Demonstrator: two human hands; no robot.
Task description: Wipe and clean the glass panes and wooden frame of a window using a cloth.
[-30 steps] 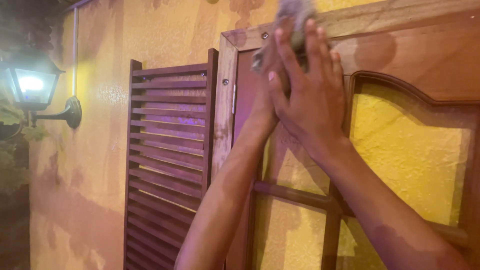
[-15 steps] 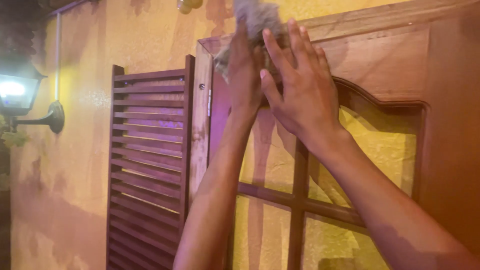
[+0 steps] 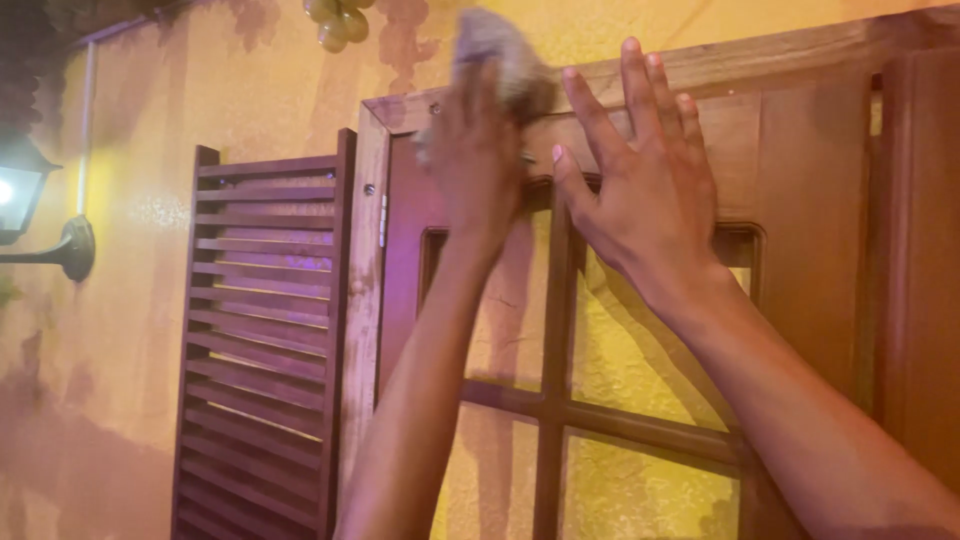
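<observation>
The left hand [image 3: 478,150] is raised against the top of a wooden window frame [image 3: 700,75], its fingers [image 3: 470,110] curled over a bunched grey cloth [image 3: 500,55] and pressing it to the upper rail. The cloth sticks out above and to the right of those fingers, a crumpled lump with no clear long axis, though its bulk rises upward and leans slightly right toward the top edge of the frame. It looks blurred, so its folds cannot be made out.

The right hand [image 3: 645,185] lies flat just right of the cloth, fingers [image 3: 640,90] spread wide and pointing up, palm against the wood; it holds nothing and seems only to brace. Its thumb reaches toward the left hand, near it but apart.

As a judgement, the wiping is somewhere in its middle: the cloth is at the top rail near the left corner, and the rail to the right of the fingers, the crossbars [image 3: 555,400] below them and the brown panel [image 3: 910,260] far right show no sign either way of being cleaned. A louvred shutter [image 3: 265,340] stands left of the fingers, and beyond it a wall lamp [image 3: 30,200] on the yellow wall [image 3: 150,80]
</observation>
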